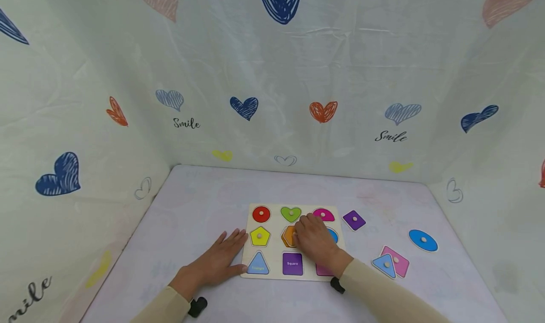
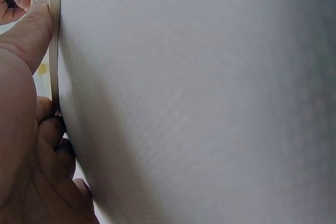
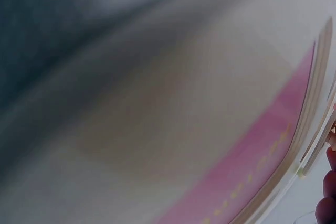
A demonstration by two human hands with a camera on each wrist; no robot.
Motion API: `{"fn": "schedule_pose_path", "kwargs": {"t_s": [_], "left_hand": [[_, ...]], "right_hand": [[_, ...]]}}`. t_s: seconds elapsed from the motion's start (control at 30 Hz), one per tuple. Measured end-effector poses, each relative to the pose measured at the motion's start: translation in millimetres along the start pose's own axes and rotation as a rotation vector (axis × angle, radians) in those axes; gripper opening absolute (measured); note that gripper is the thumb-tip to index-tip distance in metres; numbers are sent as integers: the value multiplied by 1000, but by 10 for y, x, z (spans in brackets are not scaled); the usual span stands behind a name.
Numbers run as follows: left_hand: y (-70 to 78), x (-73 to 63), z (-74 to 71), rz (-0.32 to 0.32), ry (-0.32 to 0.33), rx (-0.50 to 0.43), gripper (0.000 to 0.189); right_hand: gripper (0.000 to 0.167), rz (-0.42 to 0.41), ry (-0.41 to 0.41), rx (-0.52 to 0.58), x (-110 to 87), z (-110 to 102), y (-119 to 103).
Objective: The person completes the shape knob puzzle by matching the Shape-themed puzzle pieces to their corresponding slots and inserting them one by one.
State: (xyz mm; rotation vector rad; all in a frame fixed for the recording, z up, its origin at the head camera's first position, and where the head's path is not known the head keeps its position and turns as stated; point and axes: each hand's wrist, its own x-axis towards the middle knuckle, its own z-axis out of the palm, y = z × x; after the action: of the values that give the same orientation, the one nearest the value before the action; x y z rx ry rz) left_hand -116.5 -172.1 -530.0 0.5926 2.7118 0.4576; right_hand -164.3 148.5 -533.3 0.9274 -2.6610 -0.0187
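Orange hexagon (image 1: 287, 237), lower centre, beneath right hand's (image 1: 316, 240) pinching fingers;
board (image 1: 272, 266) holds circle (image 1: 256, 214), heart (image 1: 286, 213), pentagon (image 1: 259, 242); left hand (image 1: 218, 260) straight-fingered at its edge

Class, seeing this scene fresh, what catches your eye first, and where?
Likely the colourful shape board on the table, with the right hand at its orange hexagon and the left hand at its left edge. To the board's right lie a purple square, a blue oval, and a blue triangle overlapping a pink piece. Behind, hearts pattern the backdrop.

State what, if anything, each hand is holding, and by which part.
The right hand holds the orange hexagon, probably by its knob; the contact is covered. The left hand holds nothing, touching the board.
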Motion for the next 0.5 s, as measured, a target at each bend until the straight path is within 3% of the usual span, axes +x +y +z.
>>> {"fn": "schedule_pose_path", "kwargs": {"t_s": [0.5], "left_hand": [[1, 2, 7, 3, 6, 14, 95]], "right_hand": [[25, 12, -50, -35, 15, -3, -62]]}}
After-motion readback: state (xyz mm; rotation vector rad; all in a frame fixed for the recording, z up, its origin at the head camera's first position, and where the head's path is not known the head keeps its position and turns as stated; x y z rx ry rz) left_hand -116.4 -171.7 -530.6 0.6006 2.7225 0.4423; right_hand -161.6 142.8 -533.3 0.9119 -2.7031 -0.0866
